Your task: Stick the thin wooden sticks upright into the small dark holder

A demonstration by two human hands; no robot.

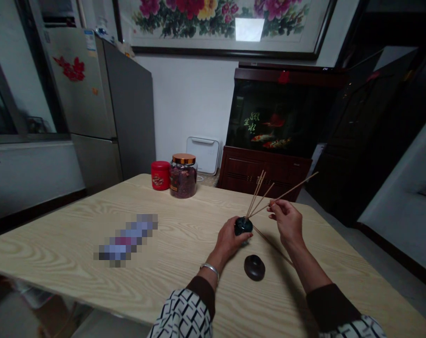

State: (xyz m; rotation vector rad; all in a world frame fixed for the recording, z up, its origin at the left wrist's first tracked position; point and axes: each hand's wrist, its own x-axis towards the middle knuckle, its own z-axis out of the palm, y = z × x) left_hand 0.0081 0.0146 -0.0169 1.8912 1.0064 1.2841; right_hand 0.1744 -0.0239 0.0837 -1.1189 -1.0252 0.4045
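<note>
My left hand (230,238) is wrapped around a small dark glass diffuser bottle (243,226) standing on the table. Several thin reed sticks (258,193) fan out of its mouth. Between the fingertips of my right hand (286,218) is pinched one long reed stick (295,188), slanting from the bottle's mouth up to the right. Another reed stick (273,245) lies on the table, partly hidden by my right forearm. A round dark brown lid (254,268) rests on the wood just in front of the bottle.
On the light wooden table (185,244) lies a blurred-out long object (126,239) at the left. A red canister (160,175) and a jar with a copper-coloured lid (183,176) stand at the back edge. Behind are a fridge (89,103) and an aquarium cabinet (265,169).
</note>
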